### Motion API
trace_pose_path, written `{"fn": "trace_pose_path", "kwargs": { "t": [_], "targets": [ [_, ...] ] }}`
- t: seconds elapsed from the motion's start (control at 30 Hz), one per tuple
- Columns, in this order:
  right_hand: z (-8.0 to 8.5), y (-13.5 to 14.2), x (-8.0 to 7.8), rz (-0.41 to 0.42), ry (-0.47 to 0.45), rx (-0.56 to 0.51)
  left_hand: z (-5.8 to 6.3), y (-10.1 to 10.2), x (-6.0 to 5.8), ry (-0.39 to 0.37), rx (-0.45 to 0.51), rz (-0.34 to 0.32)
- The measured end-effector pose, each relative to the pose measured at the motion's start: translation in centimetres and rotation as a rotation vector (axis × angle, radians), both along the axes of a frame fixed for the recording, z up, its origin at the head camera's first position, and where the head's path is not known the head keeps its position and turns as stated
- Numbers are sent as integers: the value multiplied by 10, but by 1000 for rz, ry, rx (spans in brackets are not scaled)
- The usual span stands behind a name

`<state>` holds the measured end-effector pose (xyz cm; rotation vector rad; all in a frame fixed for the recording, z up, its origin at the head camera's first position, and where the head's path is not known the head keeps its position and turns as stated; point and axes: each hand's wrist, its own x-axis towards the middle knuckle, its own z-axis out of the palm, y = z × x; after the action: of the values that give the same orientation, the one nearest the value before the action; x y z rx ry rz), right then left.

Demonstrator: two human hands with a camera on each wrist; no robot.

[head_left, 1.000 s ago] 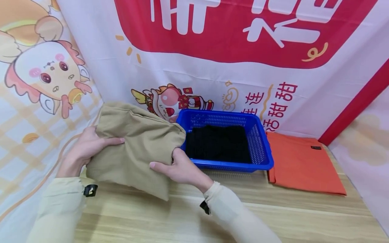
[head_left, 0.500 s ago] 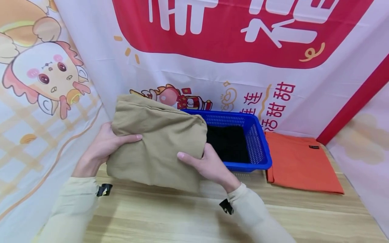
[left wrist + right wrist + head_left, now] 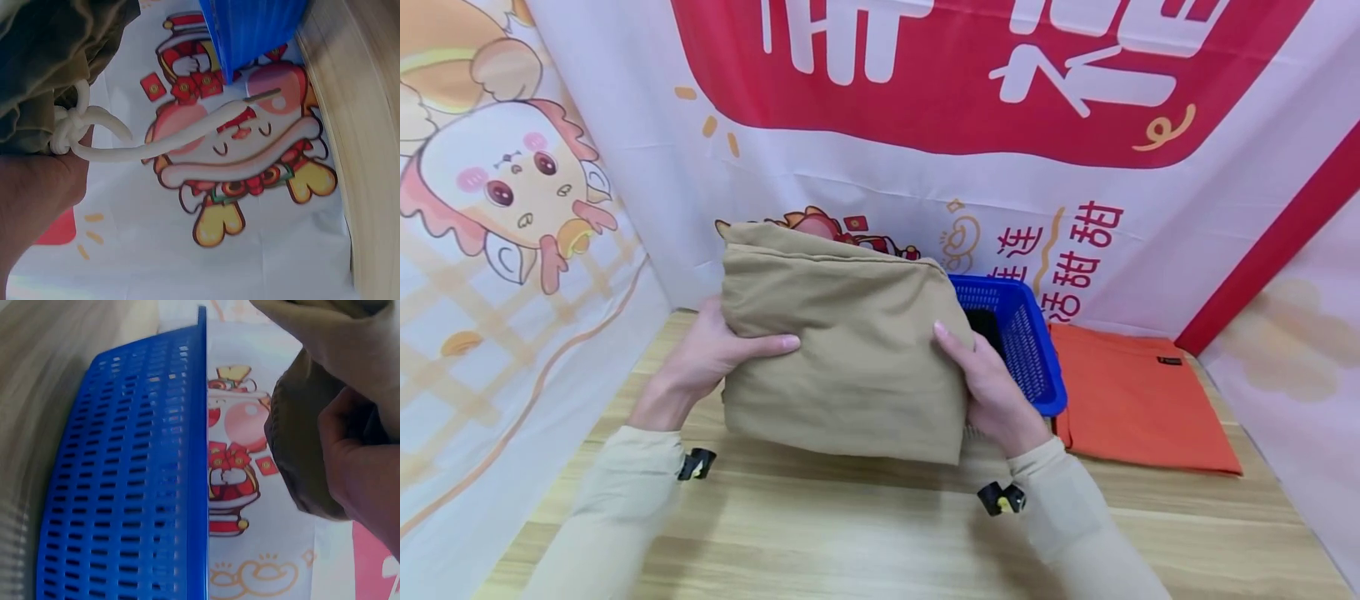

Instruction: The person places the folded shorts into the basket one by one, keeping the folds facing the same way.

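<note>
Both hands hold a folded khaki garment [image 3: 842,358] up above the table, tilted, in front of the blue basket. At its left edge my left hand [image 3: 703,358] grips it, thumb on the near face and fingers hidden behind. The right hand [image 3: 992,383] grips the right edge the same way. In the left wrist view a knotted white cord [image 3: 75,128] hangs from the garment beside that hand. The blue plastic basket [image 3: 125,456] stands behind the garment, partly covered by it. A dark cloth [image 3: 987,327] lies inside the basket, mostly hidden.
A folded orange garment [image 3: 1142,400] with a small black label lies on the wooden table [image 3: 820,533] right of the basket. A printed fabric backdrop [image 3: 880,167] rises behind the table, and another patterned cloth [image 3: 490,333] hangs at the left.
Both hands have carried the khaki garment to the right, from the left of the basket to in front of it. It now hides most of the basket and the dark cloth.
</note>
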<state>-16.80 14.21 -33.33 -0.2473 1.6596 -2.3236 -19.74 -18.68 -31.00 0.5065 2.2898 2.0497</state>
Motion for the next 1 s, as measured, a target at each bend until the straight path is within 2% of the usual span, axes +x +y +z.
{"fn": "trace_pose_path", "kwargs": {
  "t": [0.13, 0.33, 0.57, 0.7, 0.83, 1.0],
  "targets": [
    [1, 15, -4, 24, -16, -13, 1, 10, -1, 48, 26, -61],
    [3, 33, -4, -16, -16, -5, 0, 23, -3, 103, 40, -104],
    [5, 46, -3, -64, 50, 25, -2, 35, -3, 50, 32, -128],
    [8, 52, -3, -130, 94, 60, -1, 40, -4, 1, 19, -125],
    [14, 60, -6, -209, 126, 97, 1, 46, -9, -69, 20, -131],
    [22, 72, -11, -275, 113, 151, 8, 59, -17, -120, 5, -125]
  ]
}}
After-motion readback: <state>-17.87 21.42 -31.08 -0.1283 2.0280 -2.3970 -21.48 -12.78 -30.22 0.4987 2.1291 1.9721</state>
